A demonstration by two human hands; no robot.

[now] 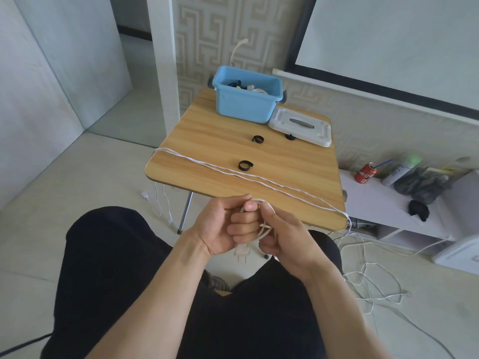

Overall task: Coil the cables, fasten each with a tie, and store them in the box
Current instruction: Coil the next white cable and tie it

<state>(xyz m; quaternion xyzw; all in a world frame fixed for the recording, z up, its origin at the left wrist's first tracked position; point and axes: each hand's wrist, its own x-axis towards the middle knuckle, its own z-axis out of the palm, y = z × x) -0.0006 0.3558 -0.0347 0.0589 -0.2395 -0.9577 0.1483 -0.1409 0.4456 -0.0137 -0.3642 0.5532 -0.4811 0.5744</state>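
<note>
A white cable is grasped in both grips just in front of the bench: the left hand is curled round it, with the plug hanging below, and the right hand pinches small loops. The cable is laid across the bench's near part and falls off both its sides to the floor. Three black ties lie on the bench behind the cable. At the bench's far edge stands the blue box, cables inside, with a white lid beside it.
</note>
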